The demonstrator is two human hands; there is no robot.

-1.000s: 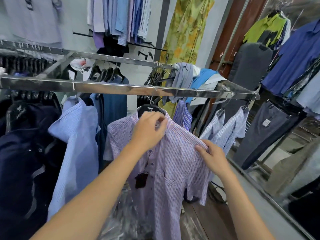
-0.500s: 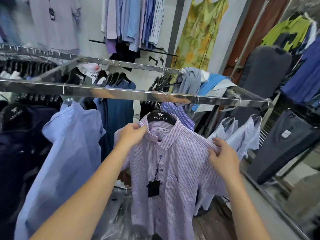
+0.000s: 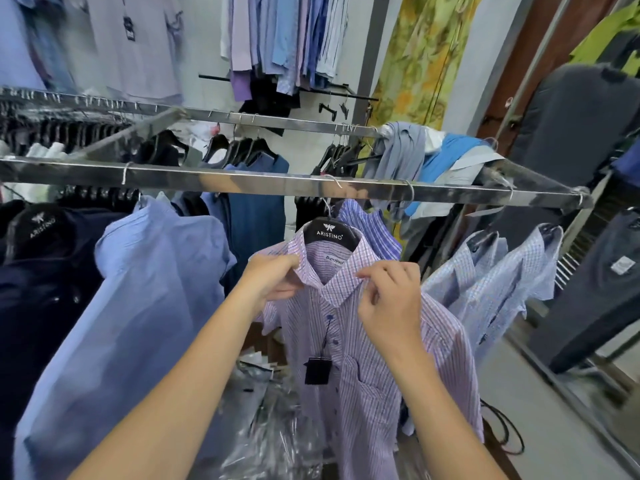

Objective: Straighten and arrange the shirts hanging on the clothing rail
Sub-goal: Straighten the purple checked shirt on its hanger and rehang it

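A pink-and-purple checked shirt hangs on a black hanger from the steel clothing rail, facing me, with a dark price tag dangling on its front. My left hand pinches the left collar point. My right hand pinches the right side of the collar with curled fingers. A light blue shirt hangs to the left, and two pale blue checked shirts hang to the right.
Dark garments crowd the rail's left end. Loose clothes lie piled on the rack's far right corner. Clear plastic bags sit on the floor below. More shirts hang on the back wall. Dark trousers hang at right.
My right hand has moved from the shirt's shoulder up to the collar. My left hand has shifted inward to the left collar point. The shirt now hangs squarer to me.
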